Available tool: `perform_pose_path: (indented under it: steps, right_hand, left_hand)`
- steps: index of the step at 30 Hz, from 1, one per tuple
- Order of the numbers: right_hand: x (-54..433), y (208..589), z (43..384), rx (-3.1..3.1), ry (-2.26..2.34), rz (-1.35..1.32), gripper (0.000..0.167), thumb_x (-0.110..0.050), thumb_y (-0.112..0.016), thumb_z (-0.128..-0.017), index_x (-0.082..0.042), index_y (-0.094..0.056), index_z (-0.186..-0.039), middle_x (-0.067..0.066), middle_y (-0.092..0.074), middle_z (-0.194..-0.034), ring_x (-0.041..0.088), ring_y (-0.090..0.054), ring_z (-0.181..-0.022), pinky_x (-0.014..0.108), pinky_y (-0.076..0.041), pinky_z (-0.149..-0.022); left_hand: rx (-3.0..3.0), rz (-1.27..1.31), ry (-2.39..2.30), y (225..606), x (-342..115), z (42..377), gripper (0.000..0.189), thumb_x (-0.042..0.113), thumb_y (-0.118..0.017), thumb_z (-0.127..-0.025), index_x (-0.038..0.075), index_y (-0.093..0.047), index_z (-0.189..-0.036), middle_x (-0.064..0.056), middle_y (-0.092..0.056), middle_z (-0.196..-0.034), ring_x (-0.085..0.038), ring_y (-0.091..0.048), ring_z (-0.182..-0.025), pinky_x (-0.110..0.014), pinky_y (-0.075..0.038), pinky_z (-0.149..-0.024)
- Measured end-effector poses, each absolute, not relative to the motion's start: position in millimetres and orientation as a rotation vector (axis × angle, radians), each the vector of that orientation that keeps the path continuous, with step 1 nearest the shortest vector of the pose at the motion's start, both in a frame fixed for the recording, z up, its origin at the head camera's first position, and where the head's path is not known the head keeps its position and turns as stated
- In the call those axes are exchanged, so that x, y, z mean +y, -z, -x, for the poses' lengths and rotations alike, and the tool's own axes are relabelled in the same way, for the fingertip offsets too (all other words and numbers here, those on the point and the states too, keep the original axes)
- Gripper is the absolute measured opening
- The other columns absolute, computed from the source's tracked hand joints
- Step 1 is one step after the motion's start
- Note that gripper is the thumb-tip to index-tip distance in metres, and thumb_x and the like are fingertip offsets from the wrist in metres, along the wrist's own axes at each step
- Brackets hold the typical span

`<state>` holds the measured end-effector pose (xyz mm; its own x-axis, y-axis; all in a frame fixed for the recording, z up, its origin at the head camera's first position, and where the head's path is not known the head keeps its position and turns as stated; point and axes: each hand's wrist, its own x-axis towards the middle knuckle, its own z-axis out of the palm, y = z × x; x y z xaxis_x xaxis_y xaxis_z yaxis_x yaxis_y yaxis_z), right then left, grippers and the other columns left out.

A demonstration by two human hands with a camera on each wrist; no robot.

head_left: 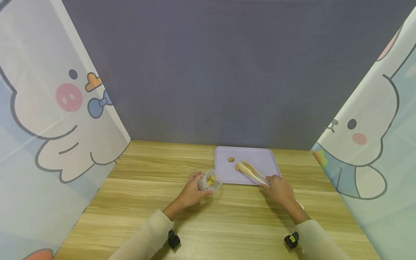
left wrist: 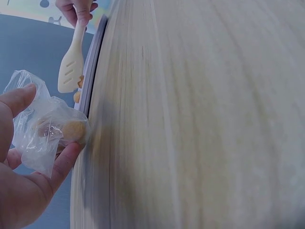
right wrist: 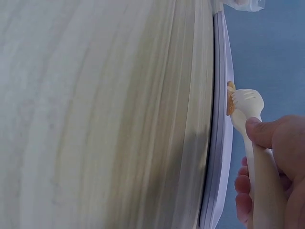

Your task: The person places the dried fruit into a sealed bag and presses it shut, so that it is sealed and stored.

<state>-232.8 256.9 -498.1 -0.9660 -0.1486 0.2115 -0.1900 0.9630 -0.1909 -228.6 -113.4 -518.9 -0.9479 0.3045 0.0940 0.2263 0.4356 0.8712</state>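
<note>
My left hand (head_left: 191, 193) holds a clear plastic bag (head_left: 203, 185), its mouth gaping toward the tray. Several small golden-brown round pieces (left wrist: 74, 130) lie inside, seen through the plastic in the left wrist view. With thumb and fingers, my right hand (head_left: 280, 189) grips cream-coloured food tongs (head_left: 249, 172) above the lilac tray (head_left: 263, 159). The tongs' two arms stand apart, one tip slotted. Right at their tips is one brown piece (head_left: 237, 167) on the tray. Another piece (head_left: 231, 159) lies a little farther back.
The tray rests on a wood-grain table (head_left: 162, 162) near its back edge. Behind rises a dark grey panel (head_left: 208, 72). Cartoon-printed panels (head_left: 39, 108) stand at both sides. A small black device (head_left: 173, 239) sits at each wrist.
</note>
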Motion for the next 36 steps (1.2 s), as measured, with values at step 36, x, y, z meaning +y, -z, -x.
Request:
perform_pose_path:
  steps: [36]
  right_hand:
    - [249.3,484.4,228.6,-2.850,-0.337,-0.326,0.043,-0.032,-0.076,-0.090,0.000,-0.074,-0.119,0.020,-0.073,-0.097,0.042,-0.071,-0.087,0.054,-0.057,-0.073]
  left_hand:
    - [2.645,-0.475,-1.515,515.3,-112.5,228.0,0.070,0.035,-0.082,-0.086,0.003,-0.053,-0.142,-0.025,-0.033,-0.157,-0.042,-0.045,-0.137,-0.057,-0.046,-0.102]
